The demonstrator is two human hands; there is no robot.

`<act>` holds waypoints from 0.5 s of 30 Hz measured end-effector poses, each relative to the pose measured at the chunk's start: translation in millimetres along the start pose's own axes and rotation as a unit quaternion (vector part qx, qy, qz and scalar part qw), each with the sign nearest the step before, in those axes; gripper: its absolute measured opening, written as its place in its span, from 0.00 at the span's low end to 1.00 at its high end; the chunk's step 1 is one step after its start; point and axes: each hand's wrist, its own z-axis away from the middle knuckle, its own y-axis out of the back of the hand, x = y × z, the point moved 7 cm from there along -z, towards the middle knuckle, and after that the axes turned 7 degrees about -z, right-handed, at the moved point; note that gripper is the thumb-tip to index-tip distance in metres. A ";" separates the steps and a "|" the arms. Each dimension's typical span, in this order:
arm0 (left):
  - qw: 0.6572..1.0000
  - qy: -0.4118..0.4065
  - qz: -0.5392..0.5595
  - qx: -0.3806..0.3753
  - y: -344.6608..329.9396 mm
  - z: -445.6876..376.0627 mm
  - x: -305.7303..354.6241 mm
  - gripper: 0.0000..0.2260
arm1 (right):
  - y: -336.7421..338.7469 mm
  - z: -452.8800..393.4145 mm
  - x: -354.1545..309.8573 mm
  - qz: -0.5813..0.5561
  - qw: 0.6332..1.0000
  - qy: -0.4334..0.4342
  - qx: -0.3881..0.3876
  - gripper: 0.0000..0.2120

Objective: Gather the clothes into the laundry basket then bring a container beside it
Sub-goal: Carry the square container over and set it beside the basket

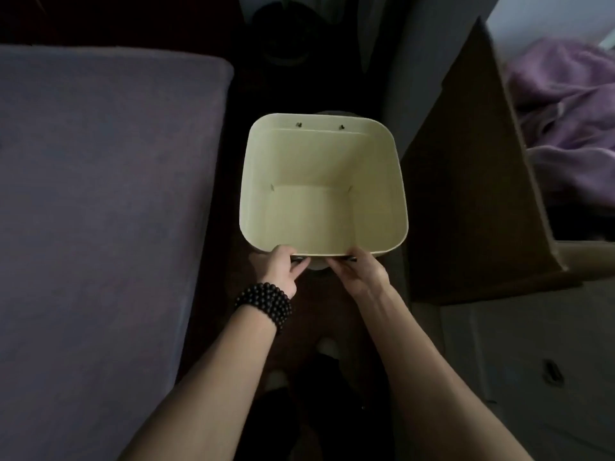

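A pale yellow-cream laundry basket [322, 181] with rounded corners stands open and empty in the dim aisle in front of me. Both hands hold its near rim. My left hand [283, 267], with a black bead bracelet on the wrist, grips the rim at the left of a dark handle. My right hand [359, 271] grips the same rim just to the right. Purple clothes [565, 128] lie piled inside a large cardboard box [466, 181] at the right.
A bed with a grey-purple sheet [100, 194] fills the left side. The cardboard box stands close to the basket's right wall. A pale drawer unit with a dark handle [552, 371] is at lower right. The floor between is narrow and dark.
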 end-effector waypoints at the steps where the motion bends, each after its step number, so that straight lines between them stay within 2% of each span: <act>1: 0.999 0.026 -0.020 -0.003 -9.9 -29.5 -12.3 0.15 | 1.5 -30.1 1.3 0.002 1.000 -0.005 0.003 0.18; 5: 0.995 0.088 -0.050 -0.001 -32.2 -140.2 -72.8 0.22 | 36.2 -145.9 13.4 -0.009 0.999 -0.008 0.047 0.15; 8: 0.993 0.109 -0.048 0.012 -51.2 -224.1 -128.7 0.19 | 72.9 -240.7 20.2 0.000 0.996 -0.008 0.094 0.16; 11: 0.990 0.129 -0.047 -0.010 -65.4 -281.9 -170.9 0.24 | 101.1 -302.2 23.0 0.020 0.992 -0.010 0.126 0.21; 15: 0.984 0.158 -0.074 -0.037 -84.9 -351.1 -235.9 0.20 | 138.6 -377.9 27.5 0.014 0.989 -0.017 0.148 0.16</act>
